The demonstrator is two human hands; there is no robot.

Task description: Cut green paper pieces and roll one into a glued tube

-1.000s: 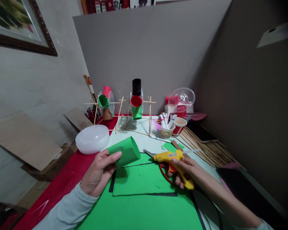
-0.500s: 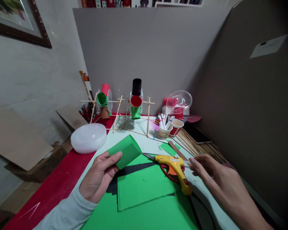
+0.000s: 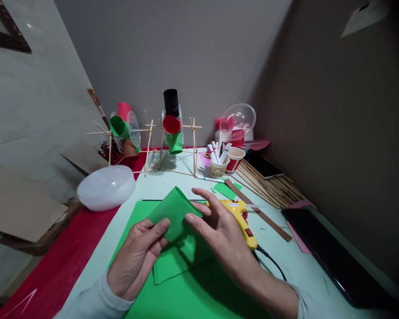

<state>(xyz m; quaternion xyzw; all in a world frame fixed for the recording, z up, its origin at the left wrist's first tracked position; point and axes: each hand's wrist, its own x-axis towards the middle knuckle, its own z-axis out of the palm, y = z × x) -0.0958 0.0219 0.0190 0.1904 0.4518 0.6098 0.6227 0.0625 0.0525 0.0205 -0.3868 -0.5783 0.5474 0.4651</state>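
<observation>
A rolled green paper tube (image 3: 173, 209) is pinched at its lower left side by my left hand (image 3: 138, 254), thumb on top and fingers beneath. My right hand (image 3: 228, 235) is at the tube's right end, its thumb on the paper and other fingers around the rim, with the index finger raised. Behind that hand lies a yellow glue gun (image 3: 248, 230), partly hidden, with a clear glue stick poking out of its back. Under both hands are green paper sheets (image 3: 173, 268) on a larger green sheet.
Two stick frames (image 3: 194, 148) bearing coloured paper tubes (image 3: 171, 124) stand at the back. A white plastic bowl (image 3: 106, 188) sits left. Toward the right are a cup of markers (image 3: 219, 168), wooden sticks (image 3: 269, 186), a brown strip (image 3: 275, 226) and a black flat object (image 3: 332, 257).
My right hand has left the back of the glue gun and come left to the green tube. The view has tilted down and turned right. My left hand keeps its hold.
</observation>
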